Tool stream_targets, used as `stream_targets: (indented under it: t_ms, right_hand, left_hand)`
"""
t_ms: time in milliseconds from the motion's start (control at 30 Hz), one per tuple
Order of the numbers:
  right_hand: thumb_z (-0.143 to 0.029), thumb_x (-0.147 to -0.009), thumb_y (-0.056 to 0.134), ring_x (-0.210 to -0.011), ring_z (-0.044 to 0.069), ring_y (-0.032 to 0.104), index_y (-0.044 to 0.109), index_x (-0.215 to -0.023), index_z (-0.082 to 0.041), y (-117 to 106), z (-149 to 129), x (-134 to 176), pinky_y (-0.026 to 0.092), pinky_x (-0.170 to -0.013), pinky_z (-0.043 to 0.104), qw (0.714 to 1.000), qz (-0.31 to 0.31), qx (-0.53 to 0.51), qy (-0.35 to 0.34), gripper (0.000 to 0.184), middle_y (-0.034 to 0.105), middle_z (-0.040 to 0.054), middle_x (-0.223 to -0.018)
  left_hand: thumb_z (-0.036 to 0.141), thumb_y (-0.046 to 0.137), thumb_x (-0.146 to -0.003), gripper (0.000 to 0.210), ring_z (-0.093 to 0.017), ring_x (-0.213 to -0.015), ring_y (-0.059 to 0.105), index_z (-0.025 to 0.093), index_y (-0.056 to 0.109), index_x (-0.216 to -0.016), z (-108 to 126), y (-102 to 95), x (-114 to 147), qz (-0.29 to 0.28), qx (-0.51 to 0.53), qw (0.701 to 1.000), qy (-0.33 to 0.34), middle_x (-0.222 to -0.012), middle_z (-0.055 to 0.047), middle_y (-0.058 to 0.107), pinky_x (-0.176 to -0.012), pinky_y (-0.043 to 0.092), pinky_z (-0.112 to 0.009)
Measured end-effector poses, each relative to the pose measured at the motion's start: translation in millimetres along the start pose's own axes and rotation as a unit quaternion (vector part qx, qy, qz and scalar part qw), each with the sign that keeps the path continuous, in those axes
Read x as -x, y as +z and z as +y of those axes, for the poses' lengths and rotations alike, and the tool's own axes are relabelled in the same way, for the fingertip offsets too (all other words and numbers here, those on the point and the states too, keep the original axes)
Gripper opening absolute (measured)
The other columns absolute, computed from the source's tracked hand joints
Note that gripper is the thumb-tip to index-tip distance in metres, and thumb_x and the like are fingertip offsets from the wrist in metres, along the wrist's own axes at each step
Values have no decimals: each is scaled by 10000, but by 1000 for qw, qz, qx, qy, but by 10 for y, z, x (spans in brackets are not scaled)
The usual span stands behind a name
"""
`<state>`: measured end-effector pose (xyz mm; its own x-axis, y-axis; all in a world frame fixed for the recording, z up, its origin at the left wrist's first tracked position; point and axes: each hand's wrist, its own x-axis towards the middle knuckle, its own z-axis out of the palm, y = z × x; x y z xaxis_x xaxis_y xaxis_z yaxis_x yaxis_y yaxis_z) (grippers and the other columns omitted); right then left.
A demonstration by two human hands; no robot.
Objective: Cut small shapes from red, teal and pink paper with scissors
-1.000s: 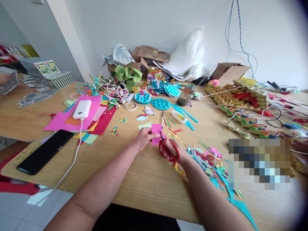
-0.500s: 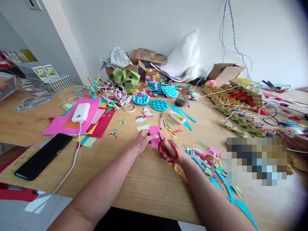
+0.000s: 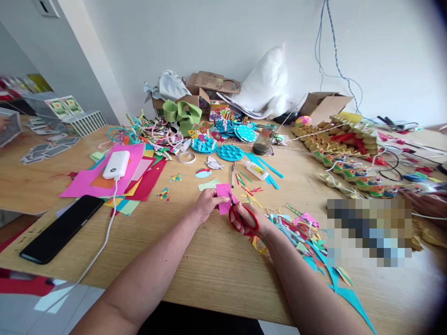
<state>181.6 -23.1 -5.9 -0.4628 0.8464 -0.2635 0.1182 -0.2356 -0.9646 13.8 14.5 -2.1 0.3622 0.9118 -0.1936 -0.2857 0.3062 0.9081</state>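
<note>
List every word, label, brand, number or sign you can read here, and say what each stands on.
No text is legible.
Glue bottle: label print too small and blurred.
Cardboard box: small mark, unreadable.
Green-printed panels: too small to read.
Power bank: dark round spot, nothing readable.
Table: dark marks near left edge, unreadable.
Pink paper: drawn lines, no readable words.

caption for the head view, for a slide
Right hand holds red-handled scissors at pink paper pinched in left hand.

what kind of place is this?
Probably a handicraft workroom: the right hand holds red-handled scissors at a piece of pink paper, coloured paper scraps are heaped nearby, and a fish-shaped cutout lies on the table.
</note>
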Motion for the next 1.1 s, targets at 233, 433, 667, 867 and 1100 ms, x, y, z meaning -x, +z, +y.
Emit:
stream_targets:
  t_ms: [233,433,667,867,1100]
  right_hand:
    - [-779,-746,456,-304,57,375,543,-639,-148,49,-60,3,228,-295,163,999,28,2,22,645,475,-30,-419]
    - [-782,-739,460,-300,56,373,537,-622,-150,69,-61,1,234,-302,168,999,45,2,16,647,464,-33,-402]
    - [-755,-767,460,-299,56,372,533,-611,-154,74,-30,-12,231,-298,165,999,50,-6,-1,625,447,-41,-391]
    - [-746,-766,475,-284,53,358,532,-602,-151,76,-21,-17,224,-281,160,999,50,-14,-13,619,446,-42,-380]
    - [-766,-750,465,-298,57,381,539,-631,-152,72,-30,-10,238,-283,155,998,61,9,5,630,466,-36,-397]
  left_hand:
    - [291,786,-500,243,-107,-567,517,124,691,-649,10,5,4,6,-1,1000,-4,-624,-14,638,-595,386,-241]
    - [292,792,-498,255,-108,-573,525,124,698,-666,4,10,-3,10,7,1000,-5,-637,-17,648,-595,388,-241]
    - [306,793,-503,276,-117,-588,540,122,706,-689,3,4,0,7,8,1000,-5,-657,-28,656,-604,401,-247]
    - [323,796,-522,275,-111,-569,527,130,698,-692,-1,-1,0,6,5,1000,-3,-638,-19,640,-592,396,-245]
    - [322,794,-529,281,-111,-561,534,121,689,-694,-35,-22,-23,1,24,1000,2,-633,-27,647,-601,406,-247]
